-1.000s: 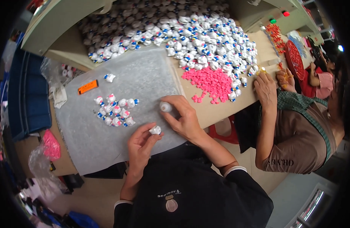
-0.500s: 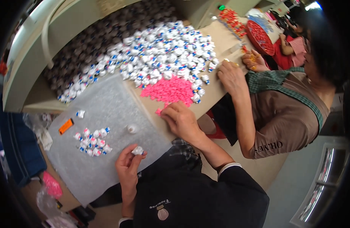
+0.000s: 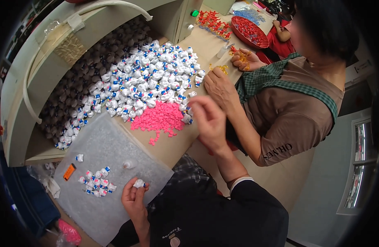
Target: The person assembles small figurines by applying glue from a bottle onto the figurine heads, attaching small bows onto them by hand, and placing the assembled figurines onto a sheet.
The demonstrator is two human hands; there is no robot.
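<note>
Over the lower right corner of a translucent white sheet (image 3: 94,142), my left hand (image 3: 134,201) pinches a small white figurine (image 3: 139,183) with a touch of blue. My right hand (image 3: 210,123) is raised right of a heap of small pink pieces (image 3: 158,117), its curled fingers smeared by motion; whether they hold anything is unclear. Behind the pink heap spreads a large pile of white and blue figurines (image 3: 144,74). On the sheet lie a cluster of figurines with pink parts (image 3: 99,182), a lone figurine (image 3: 79,157), a small whitish bottle (image 3: 129,164) and an orange block (image 3: 69,171).
At my right a co-worker's hands (image 3: 222,87) handle yellow pieces. Beyond are red figures (image 3: 214,22) and a red tray (image 3: 249,33) of red pieces. A curved beige shelf edge with a white hose (image 3: 26,94) borders the pile. Blue bins (image 3: 26,201) stand at the left.
My right hand has lifted from the near edge of the pink pieces and moved up and right. My left hand still holds the figurine. The whole view has shifted.
</note>
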